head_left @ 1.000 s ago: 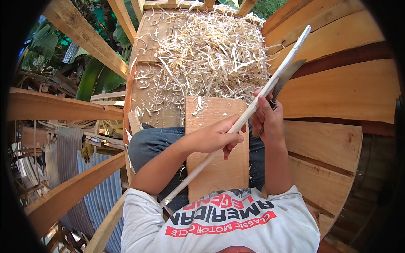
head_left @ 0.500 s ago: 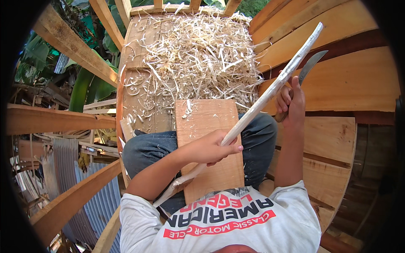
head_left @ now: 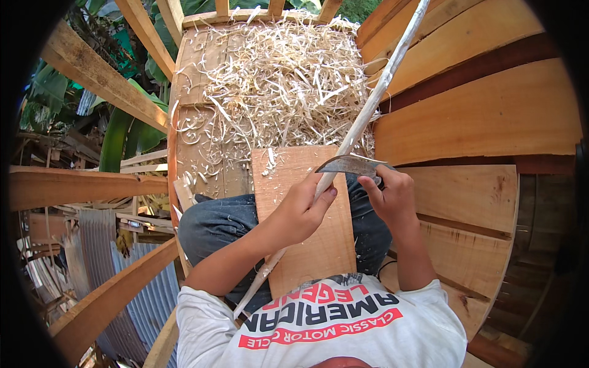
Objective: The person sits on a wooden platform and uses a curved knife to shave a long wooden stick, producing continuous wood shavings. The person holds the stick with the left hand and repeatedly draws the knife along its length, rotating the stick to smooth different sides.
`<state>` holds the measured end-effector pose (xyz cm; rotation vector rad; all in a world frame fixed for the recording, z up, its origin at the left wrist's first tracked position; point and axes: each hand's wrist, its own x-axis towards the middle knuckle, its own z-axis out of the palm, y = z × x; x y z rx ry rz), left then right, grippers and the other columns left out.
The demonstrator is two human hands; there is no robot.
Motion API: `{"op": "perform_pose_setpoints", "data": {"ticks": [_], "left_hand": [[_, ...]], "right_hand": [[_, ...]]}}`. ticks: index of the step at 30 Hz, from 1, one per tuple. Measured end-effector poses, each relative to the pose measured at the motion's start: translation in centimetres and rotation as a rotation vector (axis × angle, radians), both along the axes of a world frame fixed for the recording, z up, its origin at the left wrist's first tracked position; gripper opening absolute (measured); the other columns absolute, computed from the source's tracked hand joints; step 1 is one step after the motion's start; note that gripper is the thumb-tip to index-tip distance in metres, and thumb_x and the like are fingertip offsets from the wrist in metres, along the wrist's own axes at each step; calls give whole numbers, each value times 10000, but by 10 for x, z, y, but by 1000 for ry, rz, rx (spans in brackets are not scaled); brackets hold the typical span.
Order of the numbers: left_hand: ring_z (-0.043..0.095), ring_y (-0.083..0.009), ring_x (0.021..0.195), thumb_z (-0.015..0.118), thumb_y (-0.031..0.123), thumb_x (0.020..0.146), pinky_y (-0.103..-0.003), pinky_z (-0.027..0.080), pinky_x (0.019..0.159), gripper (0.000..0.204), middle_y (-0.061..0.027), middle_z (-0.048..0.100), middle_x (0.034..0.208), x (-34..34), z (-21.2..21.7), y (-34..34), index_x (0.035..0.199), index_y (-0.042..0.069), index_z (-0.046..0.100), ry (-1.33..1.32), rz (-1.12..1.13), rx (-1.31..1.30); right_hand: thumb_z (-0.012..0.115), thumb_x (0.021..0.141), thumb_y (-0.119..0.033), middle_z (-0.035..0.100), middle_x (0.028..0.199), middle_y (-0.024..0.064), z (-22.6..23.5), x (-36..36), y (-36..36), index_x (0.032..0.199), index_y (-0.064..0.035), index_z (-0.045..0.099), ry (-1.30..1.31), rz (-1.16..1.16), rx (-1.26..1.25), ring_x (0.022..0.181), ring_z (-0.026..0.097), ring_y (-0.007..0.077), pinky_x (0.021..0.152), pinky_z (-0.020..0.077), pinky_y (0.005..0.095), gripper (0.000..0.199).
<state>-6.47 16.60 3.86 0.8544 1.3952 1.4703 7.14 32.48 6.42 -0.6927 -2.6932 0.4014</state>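
My left hand (head_left: 299,210) is closed around a long, pale, peeled wooden stick (head_left: 368,113). The stick slants from beside my left hip, over the board on my lap, up to the far right. In my right hand (head_left: 392,195) is a knife (head_left: 345,166) with a curved, dark metal blade; my fingers hide its handle. The blade lies across the stick just beyond my left fist, at the stick's surface. A thin strip of wood curls near the blade. The flat wooden board (head_left: 325,245) rests between my knees, under both hands.
Curly wood shavings (head_left: 294,86) are heaped over the plank floor (head_left: 196,67) ahead. Wooden slats (head_left: 92,187) stand along the left, with corrugated metal sheets (head_left: 141,300) below. Broad wooden planks (head_left: 478,122) form the right side.
My right hand has brought the knife down and left, from beside the stick onto it. The stick's far end has swung left and risen out of view; my left hand has shifted slightly.
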Motion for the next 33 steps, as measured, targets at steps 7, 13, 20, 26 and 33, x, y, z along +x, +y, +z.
{"op": "perform_pose_setpoints", "data": {"ticks": [7, 13, 20, 26, 33], "left_hand": [[507, -221, 617, 472, 92, 937, -345, 402, 593, 100, -137, 505, 687, 3, 8, -5, 972, 4, 439, 147, 33, -37], [542, -292, 599, 468, 79, 935, -375, 405, 576, 120, -176, 527, 688, 6, 3, -5, 1009, 3, 412, 192, 52, -44], [532, -296, 580, 460, 80, 939, -386, 396, 562, 113, -173, 513, 667, 2, 12, -8, 1000, 2, 407, 159, 38, -78], [534, -298, 585, 457, 80, 940, -384, 393, 560, 118, -168, 508, 664, 1, 5, -8, 1011, 0, 407, 172, 78, -33], [525, -293, 582, 455, 76, 938, -384, 395, 564, 105, -161, 501, 661, -1, 7, -9, 994, 3, 405, 146, 96, -29]], "right_hand": [[604, 810, -583, 467, 485, 154, 6, -2, 20, 580, -37, 475, -4, -115, 169, 461, 504, 348, 425, 388, 392, 607], [599, 787, -621, 448, 481, 141, 6, -6, 29, 580, -43, 458, 17, -113, 234, 452, 488, 344, 417, 376, 381, 630], [611, 772, -624, 446, 485, 140, 7, -18, 35, 580, -41, 454, 72, -106, 285, 454, 481, 347, 416, 369, 383, 634], [609, 772, -626, 452, 492, 148, 5, -25, 37, 583, -31, 463, 37, -114, 289, 465, 485, 354, 422, 369, 389, 641], [579, 781, -647, 480, 517, 164, 7, -35, 38, 603, -18, 489, 105, -114, 279, 498, 506, 372, 437, 379, 399, 660]]}}
